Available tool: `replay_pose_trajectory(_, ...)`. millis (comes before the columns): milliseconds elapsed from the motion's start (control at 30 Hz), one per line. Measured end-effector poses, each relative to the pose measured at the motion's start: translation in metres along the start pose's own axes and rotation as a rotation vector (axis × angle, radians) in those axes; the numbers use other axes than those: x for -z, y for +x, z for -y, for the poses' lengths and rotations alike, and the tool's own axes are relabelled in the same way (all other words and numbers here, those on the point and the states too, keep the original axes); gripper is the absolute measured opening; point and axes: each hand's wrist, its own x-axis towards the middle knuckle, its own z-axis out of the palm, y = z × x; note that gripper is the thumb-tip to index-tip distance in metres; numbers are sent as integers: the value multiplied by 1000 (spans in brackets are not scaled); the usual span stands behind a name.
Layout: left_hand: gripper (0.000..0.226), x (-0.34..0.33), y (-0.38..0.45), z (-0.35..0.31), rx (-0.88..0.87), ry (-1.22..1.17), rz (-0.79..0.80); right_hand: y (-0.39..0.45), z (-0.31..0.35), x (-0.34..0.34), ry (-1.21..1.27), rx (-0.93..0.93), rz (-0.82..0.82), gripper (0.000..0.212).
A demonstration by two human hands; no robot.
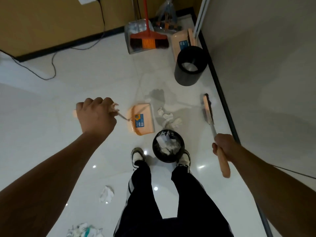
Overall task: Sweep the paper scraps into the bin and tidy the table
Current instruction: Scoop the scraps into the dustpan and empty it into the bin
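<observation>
Head view, looking down on a glossy white tiled floor [68, 86]: left hand [95, 115] curled tight around the long handle of an orange dustpan [142, 118], right hand [224, 147] wrapped around the wooden grip of a long-handled brush [207, 108], bristle head raised near the dark baseboard. Between pan and brush, a small cluster of crumpled white paper scraps [169, 118], just beside the pan's open lip and just beyond the black bin [168, 147] standing between the shoes, already heaped with white paper. Further scraps behind, one crumpled piece [106, 194] to the left of the legs and a mixed pile [83, 230] at the bottom edge. For a clean sweep: pan lip pressed flat to the tile, brush head lowered behind the cluster, short strokes drawn leftward into the pan, light pressure to avoid flicking the paper over the lip; then a level carry to the bin. Dustpan apparently tilted or lifted slightly, though motion blur at the handle leaves that uncertain. Farther off, a second black bin [190, 65], an orange broom [148, 40] and another pan [181, 43] by the wall.
</observation>
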Motion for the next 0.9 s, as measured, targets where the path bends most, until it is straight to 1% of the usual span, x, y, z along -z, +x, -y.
replay_pose_trajectory(100, 20, -2, 13, 11, 6, -2, 29, -25, -14, -42, 21, -33, 59, 15)
replay_pose_trajectory(200, 21, -3, 20, 26, 5, -8, 53, -52, -26, -87, -23, -18, 117, 15)
replay_pose_trajectory(300, 22, -5, 24, 44, 6, -21, 66, -80, -31, -131, -39, -46, 183, 15)
replay_pose_trajectory(367, 22, -8, 22, 57, 10, -21, 76, -95, -34, -155, -32, -61, 215, 19)
replay_pose_trajectory(433, 21, -11, 20, 68, 4, -15, 77, -106, -34, -166, -18, -82, 265, 17)
replay_pose_trajectory(467, 21, -12, 20, 72, 1, -19, 73, -110, -32, -165, -2, -99, 318, 17)
replay_pose_trajectory(533, 20, -13, 22, 77, -4, -29, 63, -117, -25, -156, 132, -191, 464, 24)
replay_pose_trajectory(567, 20, -13, 23, 79, -7, -29, 63, -119, -22, -150, 165, -210, 510, 23)
replay_pose_trajectory(600, 20, -13, 25, 81, -10, -30, 66, -120, -19, -145, 146, -197, 517, 19)
replay_pose_trajectory(700, 21, -13, 26, 86, -20, -35, 77, -122, -13, -142, 6, -99, 410, 15)
replay_pose_trajectory(800, 20, -15, 24, 90, -21, -50, 54, -114, 3, -147, -118, 92, 209, 16)
replay_pose_trajectory(833, 19, -17, 24, 90, -17, -53, 39, -109, 11, -147, -148, 126, 153, 15)
replay_pose_trajectory(900, 17, -20, 26, 92, -14, -58, 11, -93, 29, -143, -132, 105, 71, 13)
